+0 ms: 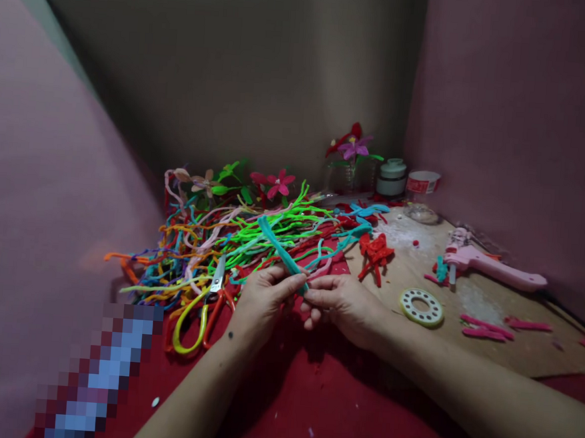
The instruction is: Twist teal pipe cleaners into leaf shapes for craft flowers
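A turquoise pipe cleaner (281, 248), folded or doubled into a narrow strip, slants up and left from my fingers. My left hand (270, 294) pinches it between thumb and fingers near its lower end. Right beside it, my right hand (334, 299) grips the same lower end, thumb against the fingertips. The very tip between the two hands is mostly hidden. Scissors (203, 306) with yellow and orange handles lie left of my left hand, blades pointing away. Behind my hands spreads a tangled pile of colourful pipe cleaners (266, 234), many bright green.
A cardboard sheet (400, 253) on the right bears a pink glue gun (499, 267), a round holed disc (421, 308), pink pieces (488, 328) and a red bundle (376, 253). Pipe-cleaner flowers (279, 183), a lidded jar (391, 178) and a cup (423, 183) stand behind.
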